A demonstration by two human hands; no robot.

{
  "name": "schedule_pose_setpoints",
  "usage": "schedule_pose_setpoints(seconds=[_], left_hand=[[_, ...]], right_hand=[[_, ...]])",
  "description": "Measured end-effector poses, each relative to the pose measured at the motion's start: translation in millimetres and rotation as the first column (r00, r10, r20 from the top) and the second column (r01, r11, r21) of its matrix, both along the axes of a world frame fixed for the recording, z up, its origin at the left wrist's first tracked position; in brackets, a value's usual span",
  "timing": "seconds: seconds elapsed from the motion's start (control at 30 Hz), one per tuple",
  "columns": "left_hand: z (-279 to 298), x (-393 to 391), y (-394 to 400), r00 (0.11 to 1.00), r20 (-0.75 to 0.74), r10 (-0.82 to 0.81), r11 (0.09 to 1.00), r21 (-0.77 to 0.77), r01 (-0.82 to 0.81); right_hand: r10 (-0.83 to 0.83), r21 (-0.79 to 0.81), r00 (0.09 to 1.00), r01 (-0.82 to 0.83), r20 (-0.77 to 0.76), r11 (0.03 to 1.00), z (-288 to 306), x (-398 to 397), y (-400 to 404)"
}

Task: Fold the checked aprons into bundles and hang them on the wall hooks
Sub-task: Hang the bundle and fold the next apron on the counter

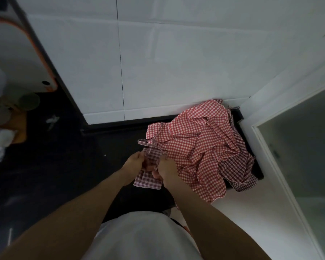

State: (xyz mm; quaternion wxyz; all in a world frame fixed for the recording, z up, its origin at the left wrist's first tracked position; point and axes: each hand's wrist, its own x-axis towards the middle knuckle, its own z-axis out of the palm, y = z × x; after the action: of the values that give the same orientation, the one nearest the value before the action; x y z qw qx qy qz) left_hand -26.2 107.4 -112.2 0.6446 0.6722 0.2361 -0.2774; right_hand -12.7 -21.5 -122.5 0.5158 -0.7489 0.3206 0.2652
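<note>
Risk first. I judge the main hazard to be the small bundle (148, 175) springing loose: it is held between my two hands only, and any slackening lets the folds open. A second hazard is the strap loop (144, 143) just beyond my knuckles; it runs toward the heap and could drag other cloth along if I lift away.

My left hand (134, 164) has its fingers curled round the left edge of the bundle. My right hand (166, 170) is curled likewise on the right edge, thumb pressed onto the cloth. Both grips are tight; neither hand is spread.

Immediately right of my right hand, touching the wrist, lies the heap of red checked aprons (197, 147), with a darker checked apron (238, 171) on its far right side. All rest on a dark counter (64, 166). Beyond my hands rises the white tiled wall (176, 62). No hooks are in view.
</note>
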Motion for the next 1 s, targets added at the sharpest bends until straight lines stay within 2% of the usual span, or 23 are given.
schedule_pose_setpoints(seconds=[0.07,0.13,0.27,0.37,0.43,0.57,0.73,0.83,1.0], left_hand=[[0.3,-1.6,4.6,0.998,-0.033,0.049,0.985,-0.163,-0.054],[-1.8,-2.2,7.6,1.0,-0.009,0.027,0.977,-0.213,-0.028],[-7.7,-1.7,13.8,0.997,0.044,-0.06,0.986,-0.156,0.066],[-5.8,2.2,17.2,0.987,0.06,-0.148,0.983,-0.103,0.154],[-6.3,5.4,17.3,0.97,0.093,-0.226,0.974,-0.008,0.228],[-7.3,8.0,14.1,0.958,0.111,-0.264,0.964,0.075,0.256],[-12.1,6.8,8.1,0.983,0.119,-0.136,0.973,0.204,0.11],[-13.2,6.4,5.1,0.989,0.117,-0.09,0.976,0.206,0.064],[-10.6,7.0,10.3,0.983,0.171,-0.071,0.991,0.121,0.051]], right_hand=[[0.071,-0.028,0.996,-0.073,-0.06,0.997,-3.6,5.2,-0.4],[0.199,-0.04,0.979,-0.2,-0.038,0.979,-0.7,4.0,-1.2],[0.408,-0.085,0.913,-0.407,0.0,0.91,4.7,2.5,-6.2],[0.648,-0.103,0.762,-0.646,-0.017,0.757,11.4,8.3,-10.3],[0.715,-0.045,0.699,-0.715,-0.025,0.697,16.4,11.9,-13.3],[0.686,0.126,0.727,-0.677,-0.043,0.725,20.9,16.5,-15.2],[0.569,0.158,0.814,-0.55,-0.116,0.82,19.6,17.7,-18.1],[0.499,0.12,0.86,-0.487,-0.11,0.865,15.3,18.0,-17.9],[0.378,-0.063,0.923,-0.382,-0.07,0.922,-6.9,18.5,-8.6]])
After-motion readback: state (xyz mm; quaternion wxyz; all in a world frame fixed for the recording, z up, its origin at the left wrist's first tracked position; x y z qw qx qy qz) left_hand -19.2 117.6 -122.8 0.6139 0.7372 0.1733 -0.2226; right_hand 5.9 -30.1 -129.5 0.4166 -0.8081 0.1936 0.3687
